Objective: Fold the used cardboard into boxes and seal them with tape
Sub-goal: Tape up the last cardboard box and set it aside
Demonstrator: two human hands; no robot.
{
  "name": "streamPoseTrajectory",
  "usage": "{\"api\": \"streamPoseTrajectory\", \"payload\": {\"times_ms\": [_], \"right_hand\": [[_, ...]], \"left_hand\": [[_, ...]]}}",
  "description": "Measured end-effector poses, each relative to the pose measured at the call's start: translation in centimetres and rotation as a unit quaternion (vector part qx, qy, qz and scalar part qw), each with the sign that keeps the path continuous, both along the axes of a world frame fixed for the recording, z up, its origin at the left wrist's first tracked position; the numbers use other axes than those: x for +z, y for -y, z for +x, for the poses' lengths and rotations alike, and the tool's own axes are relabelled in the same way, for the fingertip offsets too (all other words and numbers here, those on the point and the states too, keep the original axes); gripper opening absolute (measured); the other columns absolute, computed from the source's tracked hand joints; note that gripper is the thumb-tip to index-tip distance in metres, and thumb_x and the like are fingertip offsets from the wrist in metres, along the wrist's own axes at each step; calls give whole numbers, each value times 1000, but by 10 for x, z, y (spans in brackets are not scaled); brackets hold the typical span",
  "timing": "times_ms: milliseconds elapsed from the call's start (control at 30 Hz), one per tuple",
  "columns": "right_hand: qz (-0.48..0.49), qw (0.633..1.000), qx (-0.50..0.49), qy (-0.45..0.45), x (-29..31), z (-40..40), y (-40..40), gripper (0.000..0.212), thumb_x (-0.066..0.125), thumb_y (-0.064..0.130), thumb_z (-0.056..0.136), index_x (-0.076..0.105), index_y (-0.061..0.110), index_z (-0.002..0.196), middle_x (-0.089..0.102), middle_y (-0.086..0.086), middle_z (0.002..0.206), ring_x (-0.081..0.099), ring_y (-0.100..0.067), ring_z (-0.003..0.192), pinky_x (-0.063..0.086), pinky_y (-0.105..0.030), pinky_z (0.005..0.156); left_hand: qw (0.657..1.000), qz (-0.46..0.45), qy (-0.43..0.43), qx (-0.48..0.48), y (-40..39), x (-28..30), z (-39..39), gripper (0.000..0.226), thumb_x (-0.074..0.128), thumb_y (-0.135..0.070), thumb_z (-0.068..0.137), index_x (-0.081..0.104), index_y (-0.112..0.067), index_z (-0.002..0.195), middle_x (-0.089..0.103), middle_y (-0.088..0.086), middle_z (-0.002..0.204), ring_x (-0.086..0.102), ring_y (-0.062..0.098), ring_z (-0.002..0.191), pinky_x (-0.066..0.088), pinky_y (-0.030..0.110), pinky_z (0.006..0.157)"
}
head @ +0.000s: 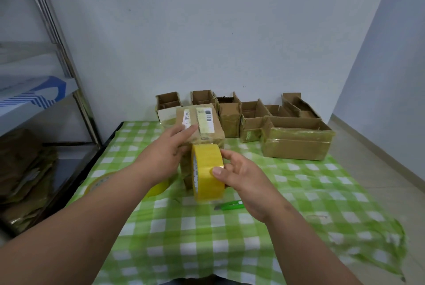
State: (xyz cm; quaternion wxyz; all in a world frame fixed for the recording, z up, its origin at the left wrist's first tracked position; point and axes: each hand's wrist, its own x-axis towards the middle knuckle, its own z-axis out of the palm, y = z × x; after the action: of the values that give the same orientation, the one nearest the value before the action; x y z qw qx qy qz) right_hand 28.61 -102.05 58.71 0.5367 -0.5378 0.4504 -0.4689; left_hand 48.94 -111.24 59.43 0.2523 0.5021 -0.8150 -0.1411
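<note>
Right hand (239, 176) grips the tape roll (208, 173), thumb on the outer face, other fingers curled behind it; roll stands on edge against the near side of the box (200, 130). Probably tape is being drawn over the box seam, though no free strip is visible. Left hand (171, 144) lies flat on the box, fingers straight, pressing at the top near edge, likely pinning it so the roll's pull doesn't slide it.

The box sits at frame centre, labels up, flaps shut. A green cutter (231, 205) lies at 5 o'clock from the roll, just beside it, handy for slicing tape. A second roll (158, 189) lies at 8 o'clock, half hidden under the left forearm; a third roll (97, 183) lies farther out at 9 o'clock.

From 11 to 2 o'clock beyond the box, open boxes (253, 121) stand in a row by the wall, tops unsealed, probably waiting. All on a table with a green checked cloth (207, 238). Metal shelving (76, 101) at 9 to 10 o'clock holds flat cardboard (23, 179) on its low shelf. Plain pale walls, tiled floor at 3 o'clock.
</note>
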Motion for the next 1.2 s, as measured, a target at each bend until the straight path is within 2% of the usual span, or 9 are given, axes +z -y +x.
{"api": "streamPoseTrajectory", "payload": {"times_ms": [100,167,267,333,567,733,867,1000,1200], "right_hand": [[-38,998,-41,-17,-2,15,-5,54,63,17,95,41,17,145,74,2,109,70,-14,103,54,-40,94],[-45,997,-69,-8,-5,22,-8,56,65,20,95,42,20,146,75,1,104,70,-14,101,54,-42,95],[-36,995,-88,2,-15,23,-12,56,64,28,94,41,28,145,74,2,98,69,-10,99,53,-30,88],[-26,996,-85,11,-20,23,-15,52,61,31,95,42,30,143,74,6,101,68,-4,98,52,-21,80],[-45,994,-98,29,-34,33,-24,23,55,13,99,61,24,118,74,9,104,68,-6,98,53,-22,80],[-43,992,-121,-17,-47,39,-30,12,56,24,100,64,24,109,72,2,98,67,-14,93,53,-29,82],[-14,987,-152,-58,-63,44,-43,44,52,51,90,58,8,91,52,-2,74,48,-12,68,39,-22,63],[-6,986,-144,-80,-62,42,-41,29,54,37,99,55,14,82,46,13,65,43,-6,62,35,-17,57],[27,988,-101,-116,-57,27,-39,29,57,37,98,68,11,93,67,-3,82,60,-11,76,45,-24,72]], "left_hand": [[997,-16,68,-32,1,5,4,70,47,-10,100,25,-64,139,22,-2,159,36,20,140,42,40,106],[995,-15,86,-53,4,10,4,62,48,-15,100,31,-57,141,16,-3,162,30,20,144,38,40,110],[989,-28,126,-70,11,14,-2,50,44,-22,103,36,-45,147,7,-9,165,24,20,148,32,38,115],[988,-20,135,-73,16,15,-5,48,42,-21,105,37,-41,148,17,-6,164,26,22,147,27,37,117],[996,-7,59,-70,13,6,-10,49,40,-9,105,42,-34,147,28,-1,160,29,18,145,16,12,108],[998,24,39,-52,13,5,-10,47,40,-14,105,42,-37,146,27,-5,160,26,18,147,20,23,115],[998,29,38,-46,11,5,-11,46,39,-15,106,41,-38,146,25,-7,161,24,16,147,16,20,113],[998,50,23,-41,8,8,-12,48,37,-13,105,40,-34,148,22,-4,162,21,17,148,15,24,119],[997,78,-11,-26,4,5,-16,56,53,-42,98,35,-37,150,17,-8,163,16,17,150,15,39,123]]}}
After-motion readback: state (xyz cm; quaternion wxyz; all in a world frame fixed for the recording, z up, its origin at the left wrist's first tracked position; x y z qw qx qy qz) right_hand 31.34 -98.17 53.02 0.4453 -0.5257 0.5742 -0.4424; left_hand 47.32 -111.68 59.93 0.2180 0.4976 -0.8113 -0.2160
